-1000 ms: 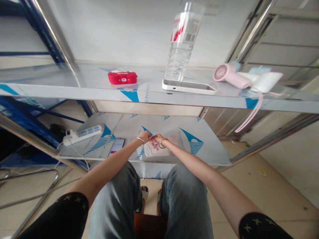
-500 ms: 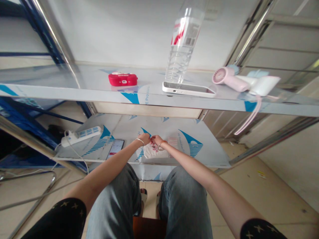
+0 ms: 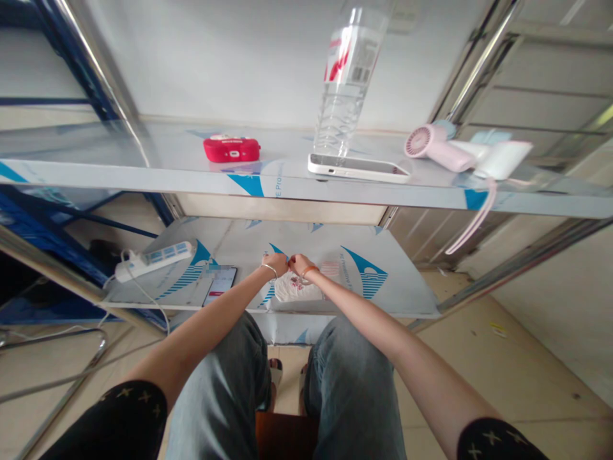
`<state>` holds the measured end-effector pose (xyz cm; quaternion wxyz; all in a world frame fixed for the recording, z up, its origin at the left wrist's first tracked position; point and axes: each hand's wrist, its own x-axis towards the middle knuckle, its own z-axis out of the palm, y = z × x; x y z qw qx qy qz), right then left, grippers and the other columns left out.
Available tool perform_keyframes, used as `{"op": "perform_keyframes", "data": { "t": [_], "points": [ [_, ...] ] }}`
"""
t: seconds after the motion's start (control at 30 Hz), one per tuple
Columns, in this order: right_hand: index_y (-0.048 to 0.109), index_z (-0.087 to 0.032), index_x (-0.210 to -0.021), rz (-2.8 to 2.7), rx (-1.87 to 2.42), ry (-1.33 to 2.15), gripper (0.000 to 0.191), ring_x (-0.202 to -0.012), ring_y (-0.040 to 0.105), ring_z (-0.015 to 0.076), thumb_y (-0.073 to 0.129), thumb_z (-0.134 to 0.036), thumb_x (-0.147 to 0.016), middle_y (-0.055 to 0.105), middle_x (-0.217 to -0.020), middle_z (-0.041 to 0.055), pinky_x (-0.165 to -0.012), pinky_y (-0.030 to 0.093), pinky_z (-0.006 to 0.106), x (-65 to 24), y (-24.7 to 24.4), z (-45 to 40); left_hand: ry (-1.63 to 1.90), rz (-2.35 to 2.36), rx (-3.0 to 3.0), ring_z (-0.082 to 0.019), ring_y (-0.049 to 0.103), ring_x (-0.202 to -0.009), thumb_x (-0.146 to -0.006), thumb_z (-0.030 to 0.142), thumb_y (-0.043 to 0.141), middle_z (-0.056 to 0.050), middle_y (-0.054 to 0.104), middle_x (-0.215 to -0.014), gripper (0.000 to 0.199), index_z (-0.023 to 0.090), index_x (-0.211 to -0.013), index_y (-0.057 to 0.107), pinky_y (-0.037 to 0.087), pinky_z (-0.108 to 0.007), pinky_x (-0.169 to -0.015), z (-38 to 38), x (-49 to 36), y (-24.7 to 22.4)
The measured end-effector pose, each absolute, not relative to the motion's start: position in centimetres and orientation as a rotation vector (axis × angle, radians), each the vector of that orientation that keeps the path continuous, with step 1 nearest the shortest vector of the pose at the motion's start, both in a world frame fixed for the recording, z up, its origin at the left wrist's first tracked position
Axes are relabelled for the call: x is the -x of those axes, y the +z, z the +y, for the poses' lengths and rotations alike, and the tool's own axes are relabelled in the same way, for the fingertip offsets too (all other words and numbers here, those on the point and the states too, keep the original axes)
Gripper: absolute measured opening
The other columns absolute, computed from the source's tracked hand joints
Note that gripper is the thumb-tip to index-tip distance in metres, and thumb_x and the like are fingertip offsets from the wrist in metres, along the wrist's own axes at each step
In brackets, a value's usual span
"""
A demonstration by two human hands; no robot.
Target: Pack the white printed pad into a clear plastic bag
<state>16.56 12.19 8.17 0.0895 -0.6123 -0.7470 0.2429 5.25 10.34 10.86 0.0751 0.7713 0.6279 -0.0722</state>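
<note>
My left hand [image 3: 276, 262] and my right hand [image 3: 301, 264] meet over the lower shelf [image 3: 249, 239], fingertips close together. Both have their fingers closed in a pinch; whatever lies between them is too small to make out. Just below the hands a whitish bundle with red marks [image 3: 294, 289], like cloth or a plastic bag, rests on the shelf, partly covered by my right wrist. Beside it, to the right, is a clear packet with pinkish stripes [image 3: 332, 271]. To the left of my left forearm a phone [image 3: 223, 282] lies with its screen lit.
A white power strip [image 3: 156, 260] with its cable sits at the lower shelf's left end. On the upper shelf [image 3: 191, 177], above my hands, stand a red case [image 3: 232, 150], a clear water bottle [image 3: 345, 96], a white-edged phone [image 3: 357, 169] and a pink handheld fan [image 3: 438, 147] with a strap.
The view has shifted slightly. My hands stay together over the bundle, with the left fingers a little changed in pose. The things on the shelves keep their places.
</note>
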Motion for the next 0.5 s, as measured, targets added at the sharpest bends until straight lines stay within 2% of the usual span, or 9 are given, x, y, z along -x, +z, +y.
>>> {"op": "perform_keyframes", "data": {
  "t": [0.27,0.5],
  "points": [
    [0.071,-0.014,-0.093,-2.25,1.784,0.674,0.025,-0.08,0.064,0.0159,0.049,-0.021,-0.085,0.07,-0.096,0.0126,-0.059,0.04,0.018,-17.1,7.5,12.9,-0.232,1.932,-2.313,-0.026,0.059,-0.107,-0.092,0.033,0.038,-0.02,0.063,-0.113,0.038,0.01,-0.109,0.063,0.04,-0.041,-0.095,9.4,-6.0,12.0],
    [0.072,-0.014,-0.091,-2.229,1.846,0.671,0.026,-0.081,0.065,0.0191,0.05,-0.025,-0.085,0.07,-0.094,0.0139,-0.061,0.042,0.021,-17.1,8.6,12.4,-0.197,1.959,-2.271,-0.027,0.06,-0.105,-0.091,0.031,0.039,-0.02,0.063,-0.112,0.037,0.011,-0.111,0.063,0.045,-0.039,-0.088,9.4,-6.4,12.0]
  ]
}}
